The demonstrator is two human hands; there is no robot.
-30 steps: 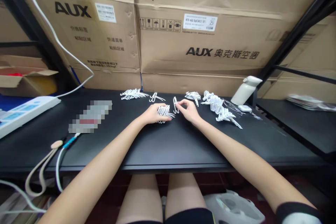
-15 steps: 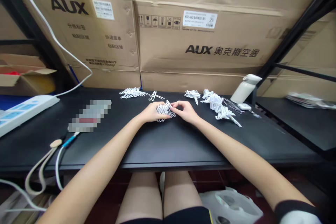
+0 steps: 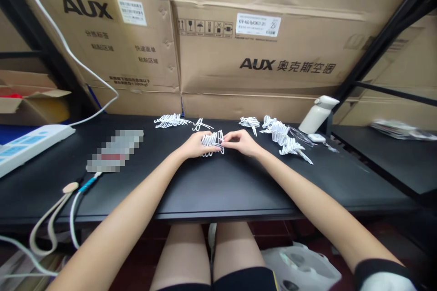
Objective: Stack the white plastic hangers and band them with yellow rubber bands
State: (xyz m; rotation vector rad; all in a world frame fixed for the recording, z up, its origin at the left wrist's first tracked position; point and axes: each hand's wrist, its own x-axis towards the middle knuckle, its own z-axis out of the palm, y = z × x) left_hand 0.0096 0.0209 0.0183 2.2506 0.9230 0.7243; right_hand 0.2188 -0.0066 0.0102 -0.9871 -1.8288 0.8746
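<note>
The left hand (image 3: pixel 191 146) grips a bunch of white, bent, wire-like hooks (image 3: pixel 209 140) mid-frame; the right hand (image 3: pixel 246 142) pinches its end; right of centre, many hooks (image 3: pixel 282 133) lie bunched; upper middle, a few sit apart.

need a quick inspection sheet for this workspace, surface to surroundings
Surface: black tabletop
Handled things: bundle of white hooked pieces; white piles behind the hands and farther right
Clutter: power strip, white bottle, blurred-out item
Hands: left hand around the bundle, right hand pinching at its right end
Cables: white cable by power strip; another over front edge
Surroundings: AUX cartons behind, plastic bag below
</note>
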